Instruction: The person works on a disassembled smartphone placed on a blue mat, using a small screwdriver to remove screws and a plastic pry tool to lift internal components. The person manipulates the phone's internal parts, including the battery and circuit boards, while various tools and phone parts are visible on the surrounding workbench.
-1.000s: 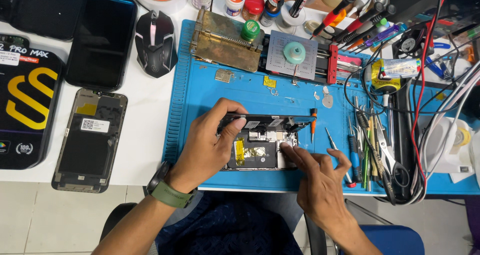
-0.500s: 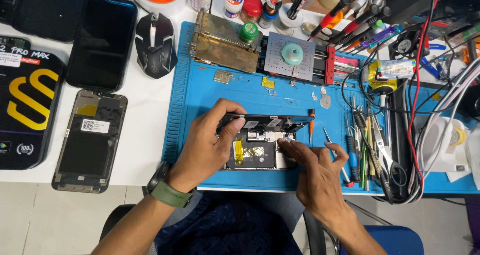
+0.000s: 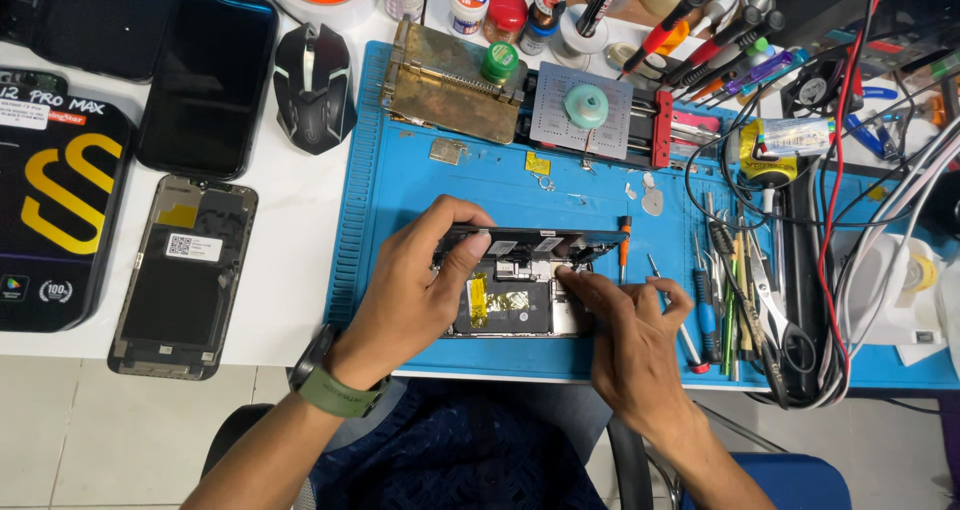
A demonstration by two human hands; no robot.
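Note:
An opened smartphone body [image 3: 515, 305] lies on the blue work mat [image 3: 400, 190], its black battery and yellow tape showing. Its screen panel [image 3: 540, 240] stands tilted up along the far edge. My left hand [image 3: 415, 295], with a green wristband, grips the left end of that lifted screen, thumb on top. My right hand [image 3: 625, 345] reaches in from the right, fingertips pressing on the connector area inside the phone near the upper right corner. What sits under those fingertips is hidden.
A loose screen panel [image 3: 180, 275], a black phone [image 3: 205, 80], a dark box [image 3: 55, 220] and a mouse [image 3: 315, 85] lie left of the mat. Screwdrivers and tweezers [image 3: 735, 290], cables [image 3: 830, 230], a metal holder [image 3: 450, 85] and small bottles crowd the right and back.
My right hand's fingertips have shifted slightly left and inward onto the phone's upper interior. My left hand keeps holding the raised screen in the same place.

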